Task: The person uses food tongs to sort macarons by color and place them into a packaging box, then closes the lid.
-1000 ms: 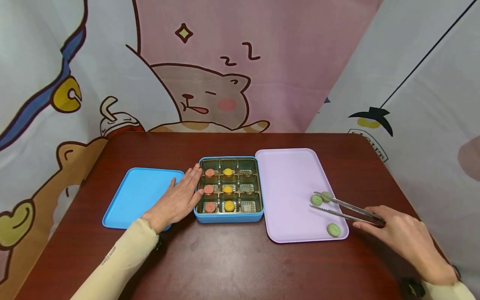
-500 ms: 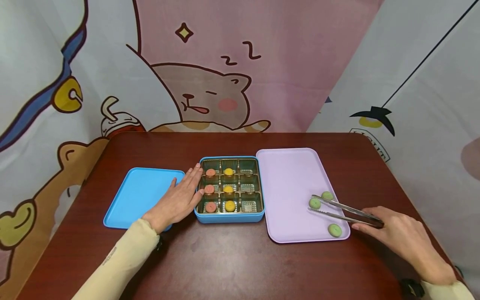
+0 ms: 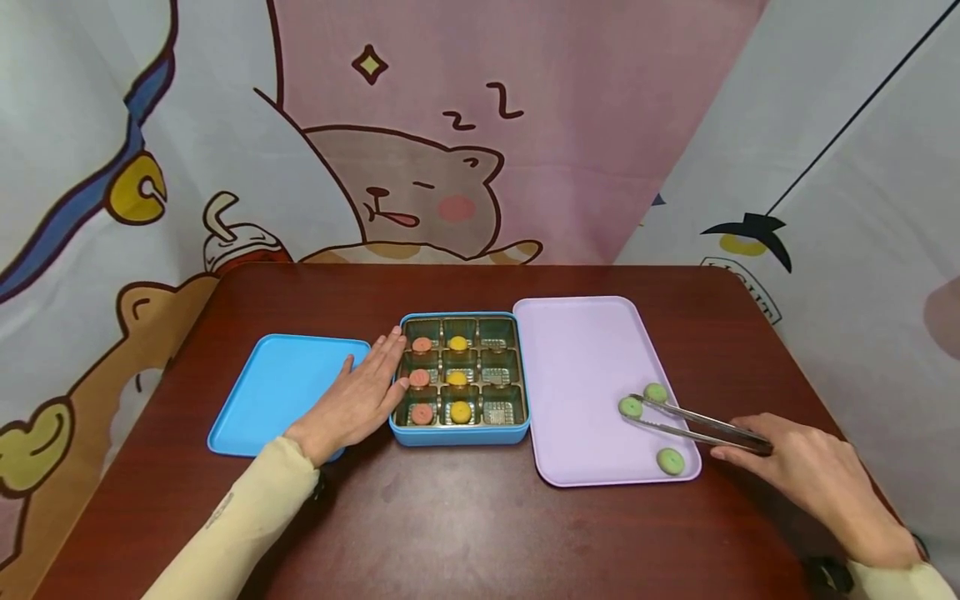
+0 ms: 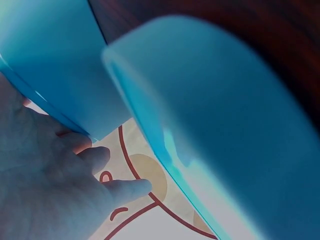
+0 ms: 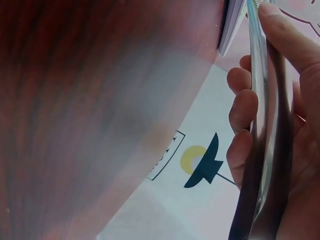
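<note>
My right hand (image 3: 810, 471) grips metal tongs (image 3: 712, 423), with fingers curled round them in the right wrist view. The tong tips sit on either side of a round green piece (image 3: 630, 407) with a dimpled middle, right at its edges. A second green piece (image 3: 656, 392) lies just behind, and a third green piece (image 3: 670, 461) lies near the front right corner of the lilac tray (image 3: 577, 358). My left hand (image 3: 352, 410) rests, fingers extended, against the left rim of a blue box (image 3: 459, 436). Its divided insert has pink pieces (image 3: 422, 414) in the left column and yellow pieces (image 3: 460, 412) in the middle column.
A flat blue lid (image 3: 270, 400) lies left of the box, partly under my left forearm and hand. Box and lilac tray stand side by side on the dark wooden table (image 3: 450, 525). A printed cartoon curtain (image 3: 585, 142) hangs behind the table.
The tong tips have drawn closer together around the front-left green piece, which has shifted slightly left from the one behind it. My left hand has kept its place on the box.
</note>
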`<action>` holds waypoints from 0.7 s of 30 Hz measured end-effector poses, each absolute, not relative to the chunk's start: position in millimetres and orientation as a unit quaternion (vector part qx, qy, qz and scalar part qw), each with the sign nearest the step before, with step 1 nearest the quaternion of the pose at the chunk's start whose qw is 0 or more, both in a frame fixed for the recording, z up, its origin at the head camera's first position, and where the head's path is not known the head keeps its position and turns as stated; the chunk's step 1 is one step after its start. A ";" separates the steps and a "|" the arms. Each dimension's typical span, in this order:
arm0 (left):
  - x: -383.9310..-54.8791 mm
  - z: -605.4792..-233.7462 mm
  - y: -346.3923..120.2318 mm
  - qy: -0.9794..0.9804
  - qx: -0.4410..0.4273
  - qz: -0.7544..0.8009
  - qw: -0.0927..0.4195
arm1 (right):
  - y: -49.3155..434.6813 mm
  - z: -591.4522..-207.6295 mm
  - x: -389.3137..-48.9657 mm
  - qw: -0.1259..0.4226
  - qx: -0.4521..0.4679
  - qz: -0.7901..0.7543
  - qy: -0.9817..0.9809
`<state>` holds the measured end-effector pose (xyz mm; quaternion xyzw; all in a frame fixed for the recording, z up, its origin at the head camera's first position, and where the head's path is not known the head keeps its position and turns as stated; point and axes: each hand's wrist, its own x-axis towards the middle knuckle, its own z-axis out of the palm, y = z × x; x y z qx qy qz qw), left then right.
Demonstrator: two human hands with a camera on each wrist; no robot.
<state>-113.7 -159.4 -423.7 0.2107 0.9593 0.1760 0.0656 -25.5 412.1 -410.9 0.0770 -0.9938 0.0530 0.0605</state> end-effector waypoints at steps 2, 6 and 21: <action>-113.3 -423.8 -159.4 0.959 0.212 0.175 0.067 | 413.0 -411.5 -24.6 0.059 0.076 0.054 -0.994; -113.3 -423.9 -159.4 0.959 0.216 0.172 0.066 | 413.2 -413.5 -23.3 0.069 0.080 0.055 -0.993; -113.0 -423.6 -159.3 0.960 0.209 0.176 0.067 | 411.8 -414.5 -22.3 0.103 0.105 0.058 -0.987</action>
